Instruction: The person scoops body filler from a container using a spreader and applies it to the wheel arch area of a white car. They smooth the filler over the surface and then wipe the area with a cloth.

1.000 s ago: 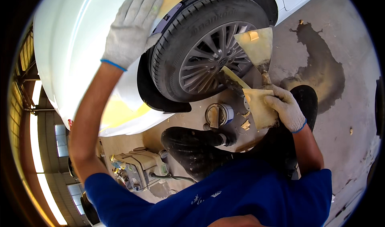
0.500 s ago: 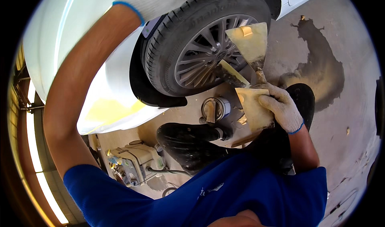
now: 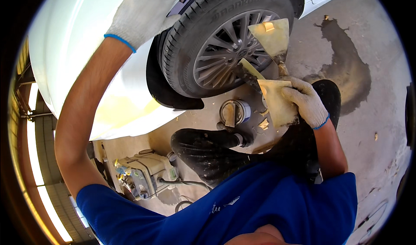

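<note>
My left hand (image 3: 141,17), in a white knit glove with a blue cuff, lies flat against the white car body (image 3: 78,71) above the front wheel, fingers stretched out. My gloved right hand (image 3: 310,101) is closed around several putty knives. One putty knife (image 3: 273,39) has a wide, pale yellow blade with a dab of yellow putty near its tip. A darker blade (image 3: 250,75) juts out to its left. Nearer to me, a pale flat spreader (image 3: 277,106) with putty at its upper corner is pinned under my thumb. A yellow patch (image 3: 125,110) marks the car body.
The tyre and spoked wheel (image 3: 234,50) stand just beyond the blades. An open can (image 3: 240,112) with a flat tool across it sits on the floor by my knee (image 3: 190,143). A beige machine with a hose (image 3: 145,173) is at lower left. A dark stain (image 3: 346,67) spreads at right.
My left hand has slid along the car body, back toward me and leftward. My right hand has risen slightly in the picture, still gripping the putty knives and spreader.
</note>
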Available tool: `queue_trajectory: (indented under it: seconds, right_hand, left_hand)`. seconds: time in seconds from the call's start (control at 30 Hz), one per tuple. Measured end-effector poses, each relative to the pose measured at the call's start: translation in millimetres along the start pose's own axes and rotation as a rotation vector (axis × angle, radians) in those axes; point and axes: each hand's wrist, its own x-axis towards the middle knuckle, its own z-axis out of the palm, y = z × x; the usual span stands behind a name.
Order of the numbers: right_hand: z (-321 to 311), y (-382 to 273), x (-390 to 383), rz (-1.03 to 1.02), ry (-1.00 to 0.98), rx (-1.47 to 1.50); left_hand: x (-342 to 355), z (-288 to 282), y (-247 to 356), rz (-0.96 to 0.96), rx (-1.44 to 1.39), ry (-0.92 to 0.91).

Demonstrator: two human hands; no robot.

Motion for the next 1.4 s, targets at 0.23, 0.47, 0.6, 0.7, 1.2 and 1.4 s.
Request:
queue_trajectory:
  seconds: [0.23, 0.47, 0.6, 0.7, 1.2, 1.4]
  right_hand:
    - [0, 1, -1, -0.004, 0.018, -0.049]
    - [7, 9, 4, 0.049, 0.013, -0.061]
    - [-1, 12, 0, 0.007, -0.001, -0.155]
    - [3, 8, -1, 0.022, 0.025, -0.144]
    - [47, -6, -1, -0.267, -0.514, -0.216]
    - [23, -72, 19, -0.426, -0.136, -0.340]
  left_hand:
    - [2, 1, 31, -0.117, 0.008, 0.079]
    - [56, 18, 51, -0.244, 0.124, 0.151]
    - [42, 18, 60, -0.226, 0.144, 0.128]
    - [23, 29, 63, -0.184, 0.092, 0.027]
    - [-67, -55, 186, -0.456, -2.175, -0.122]
    - [-146, -56, 208, -1.277, -2.274, 0.190]
